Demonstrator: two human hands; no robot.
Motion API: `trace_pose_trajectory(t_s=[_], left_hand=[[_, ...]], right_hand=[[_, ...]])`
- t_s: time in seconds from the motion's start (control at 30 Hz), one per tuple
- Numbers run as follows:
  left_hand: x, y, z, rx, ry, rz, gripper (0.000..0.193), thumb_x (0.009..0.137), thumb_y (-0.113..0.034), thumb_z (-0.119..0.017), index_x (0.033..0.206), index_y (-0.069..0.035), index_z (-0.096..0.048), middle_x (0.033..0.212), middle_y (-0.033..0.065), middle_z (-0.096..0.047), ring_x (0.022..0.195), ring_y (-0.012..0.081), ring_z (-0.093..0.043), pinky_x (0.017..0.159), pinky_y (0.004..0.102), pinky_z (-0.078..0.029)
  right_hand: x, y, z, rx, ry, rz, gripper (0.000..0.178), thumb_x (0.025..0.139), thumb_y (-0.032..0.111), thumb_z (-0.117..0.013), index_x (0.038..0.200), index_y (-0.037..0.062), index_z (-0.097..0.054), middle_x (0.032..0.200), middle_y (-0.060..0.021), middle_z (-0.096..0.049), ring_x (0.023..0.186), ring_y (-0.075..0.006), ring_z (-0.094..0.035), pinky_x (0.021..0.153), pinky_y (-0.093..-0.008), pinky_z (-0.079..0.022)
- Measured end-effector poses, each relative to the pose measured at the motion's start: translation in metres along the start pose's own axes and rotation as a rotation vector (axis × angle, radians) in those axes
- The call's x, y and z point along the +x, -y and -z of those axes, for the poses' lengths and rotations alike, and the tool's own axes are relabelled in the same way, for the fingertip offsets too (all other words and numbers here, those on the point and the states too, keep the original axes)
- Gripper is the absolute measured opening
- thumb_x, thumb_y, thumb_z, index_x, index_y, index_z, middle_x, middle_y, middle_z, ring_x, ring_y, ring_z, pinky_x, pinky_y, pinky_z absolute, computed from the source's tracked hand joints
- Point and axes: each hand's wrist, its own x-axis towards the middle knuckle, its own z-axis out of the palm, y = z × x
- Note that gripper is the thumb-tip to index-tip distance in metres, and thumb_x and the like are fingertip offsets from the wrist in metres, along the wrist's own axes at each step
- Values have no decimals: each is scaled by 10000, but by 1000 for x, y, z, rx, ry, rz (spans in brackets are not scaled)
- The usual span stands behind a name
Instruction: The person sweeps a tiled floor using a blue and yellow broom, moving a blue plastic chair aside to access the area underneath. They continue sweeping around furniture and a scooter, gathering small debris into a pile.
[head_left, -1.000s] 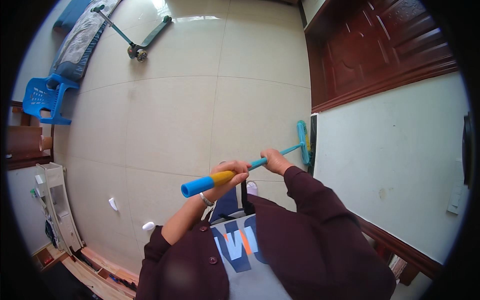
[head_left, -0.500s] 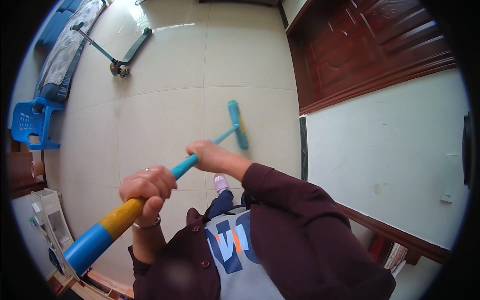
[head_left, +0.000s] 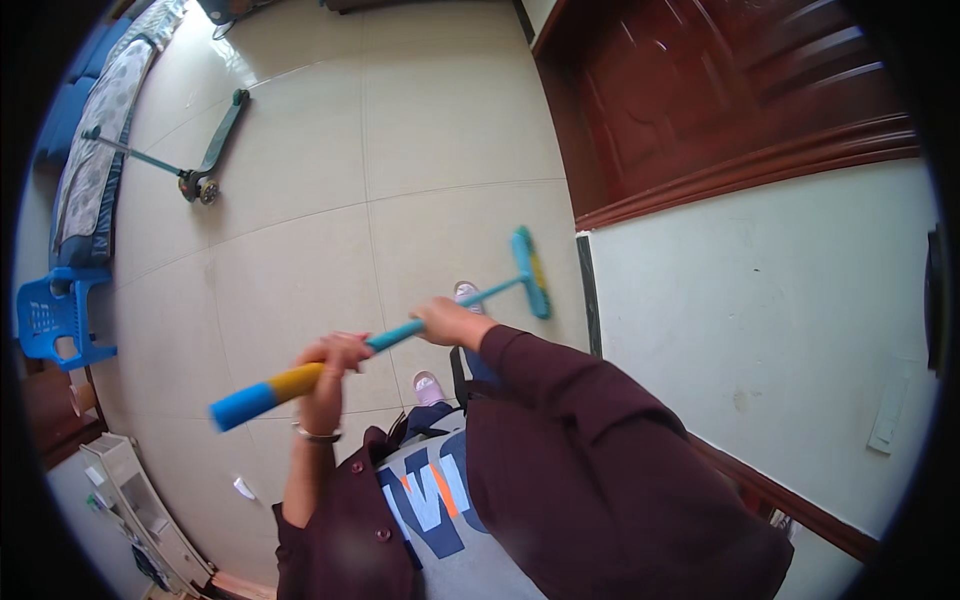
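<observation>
A broom slants across the middle of the head view, its teal handle (head_left: 395,336) ending in a yellow and blue grip. My left hand (head_left: 335,362) is closed round the upper handle, just beyond the yellow section. Farther down, my right hand (head_left: 450,322) wraps the thinner teal part. The teal broom head (head_left: 529,270), with yellowish bristles along its right side, rests on the tiled floor close to the right wall's dark skirting. Blur softens my left fingers.
Pale tiles (head_left: 290,300) cover the floor. A scooter (head_left: 200,180) stands far left, near a blue plastic chair (head_left: 65,315) and a cloth-covered couch (head_left: 95,170). A white shelf rack (head_left: 145,500) is lower left; a small white piece (head_left: 243,488) lies nearby. A dark red door (head_left: 700,90) fills the upper right.
The broom head has swept right, nearer the wall, with both hands following. Its blue end has also shifted right. A second pink shoe has come into view, stepping forward.
</observation>
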Motion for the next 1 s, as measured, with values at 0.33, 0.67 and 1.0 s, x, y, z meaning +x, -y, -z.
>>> trace_pose_trajectory(t_s=[0.33, 0.67, 1.0], left_hand=[[139, -38, -86, -2, 129, -354, 313, 897, -281, -507, 670, -68, -477, 615, 40, -485, 653, 189, -529, 799, 398, -441], [186, 42, -94, 108, -39, -15, 104, 895, -69, -508, 842, -40, -593, 816, 75, -610, 742, 152, -536, 879, 384, -447], [214, -88, -88, -126, 6, -376, 388, 852, -303, -582, 591, -95, -384, 497, 11, -413, 454, 149, -381, 487, 309, -375]], right_hand=[[39, -36, 207, -168, -177, 123, 52, 666, 120, -621, 702, 90, -598, 760, -141, -623, 782, -341, -605, 680, -427, -486], [89, -154, 153, -124, -409, 54, 17, 622, 87, -606, 617, 104, -607, 685, -150, -608, 707, -356, -606, 605, -454, -472], [81, -7, 209, 229, -374, 263, 72, 677, 118, -575, 652, 62, -537, 713, -146, -590, 737, -356, -584, 640, -443, -472]])
